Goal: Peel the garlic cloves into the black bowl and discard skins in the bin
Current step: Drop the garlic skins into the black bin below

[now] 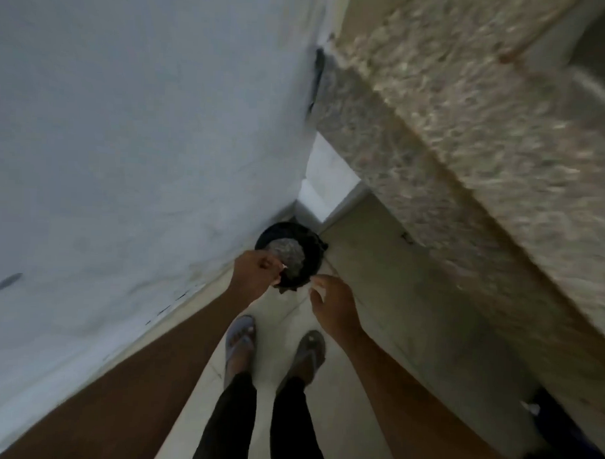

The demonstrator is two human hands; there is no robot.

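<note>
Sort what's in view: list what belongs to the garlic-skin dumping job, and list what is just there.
Belongs to the job:
- round black bin on the floor in the corner
- left hand, fingers curled, over the bin's near edge
- right hand, beside the bin

Just there:
- speckled stone countertop
- white wall
- pale tiled floor
- pair of sandals

Head camera looks steeply down — past both arms — at the floor (339, 419).

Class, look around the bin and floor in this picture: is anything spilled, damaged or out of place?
Nothing clearly stands out. The black bin stands upright in the corner, both hands near its rim. No skins show on the floor, though blur hides small scraps.
</note>
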